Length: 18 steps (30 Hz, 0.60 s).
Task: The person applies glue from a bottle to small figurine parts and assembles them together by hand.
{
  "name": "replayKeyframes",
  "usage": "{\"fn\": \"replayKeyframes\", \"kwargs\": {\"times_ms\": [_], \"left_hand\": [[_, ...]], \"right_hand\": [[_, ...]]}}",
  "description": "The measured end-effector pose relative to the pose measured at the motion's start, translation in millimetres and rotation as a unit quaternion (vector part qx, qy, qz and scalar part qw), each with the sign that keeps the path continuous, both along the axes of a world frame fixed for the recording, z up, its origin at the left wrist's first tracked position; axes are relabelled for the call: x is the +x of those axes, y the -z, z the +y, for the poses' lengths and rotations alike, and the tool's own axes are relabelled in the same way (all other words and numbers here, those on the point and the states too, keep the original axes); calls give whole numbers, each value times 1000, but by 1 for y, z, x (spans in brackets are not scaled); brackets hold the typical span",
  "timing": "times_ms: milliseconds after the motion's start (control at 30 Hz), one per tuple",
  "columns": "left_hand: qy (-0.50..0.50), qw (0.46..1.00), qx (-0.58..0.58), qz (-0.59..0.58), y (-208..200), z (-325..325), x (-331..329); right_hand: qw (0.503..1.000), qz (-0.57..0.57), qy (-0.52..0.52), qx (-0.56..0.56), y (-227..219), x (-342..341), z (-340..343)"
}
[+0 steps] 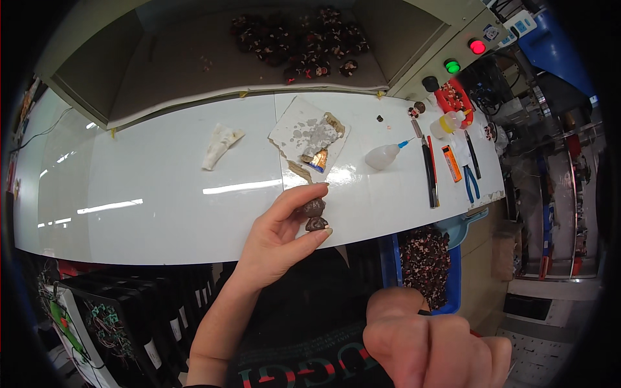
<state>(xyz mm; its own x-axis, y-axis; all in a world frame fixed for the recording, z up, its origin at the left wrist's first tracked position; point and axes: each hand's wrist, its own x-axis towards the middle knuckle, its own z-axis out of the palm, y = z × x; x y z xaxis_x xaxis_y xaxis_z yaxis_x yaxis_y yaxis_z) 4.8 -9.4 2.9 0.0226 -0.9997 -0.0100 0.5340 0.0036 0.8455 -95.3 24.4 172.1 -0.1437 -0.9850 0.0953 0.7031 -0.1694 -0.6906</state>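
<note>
Over the front edge of the white table, my left hand point(278, 236) pinches a small dark brown figurine point(314, 208) between thumb and fingertips. The figurine has a rounded upper part and a smaller lower part. My right hand point(433, 339) is curled closed, low and near the camera, beside a blue bin. Whatever its fingers may hold is hidden. Beyond the left hand lies a stained white card point(314, 132) with grey smears and a torn brown edge. A translucent squeeze bottle point(383, 156) with a blue needle tip lies to its right.
A crumpled white cloth point(221, 145) lies left of the card. Pens, an orange packet point(451, 163) and blue pliers point(471, 184) lie at the right. Behind, an open-fronted box point(187, 84) holds several dark figurines. The blue bin point(455, 284) below holds many small pieces.
</note>
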Motion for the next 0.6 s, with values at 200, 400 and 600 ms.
{"fn": "replayKeyframes", "kwargs": {"times_ms": [200,400,600], "left_hand": [[-10,1000,3,-10,0,-3,0],[8,1000,-12,-12,-2,-4,3],[8,999,-29,-43,-1,-2,4]], "right_hand": [[989,125,-17,73,-16,-2,8],[978,4,-153,-142,17,8,-23],[962,-126,-51,-235,23,10,-16]]}}
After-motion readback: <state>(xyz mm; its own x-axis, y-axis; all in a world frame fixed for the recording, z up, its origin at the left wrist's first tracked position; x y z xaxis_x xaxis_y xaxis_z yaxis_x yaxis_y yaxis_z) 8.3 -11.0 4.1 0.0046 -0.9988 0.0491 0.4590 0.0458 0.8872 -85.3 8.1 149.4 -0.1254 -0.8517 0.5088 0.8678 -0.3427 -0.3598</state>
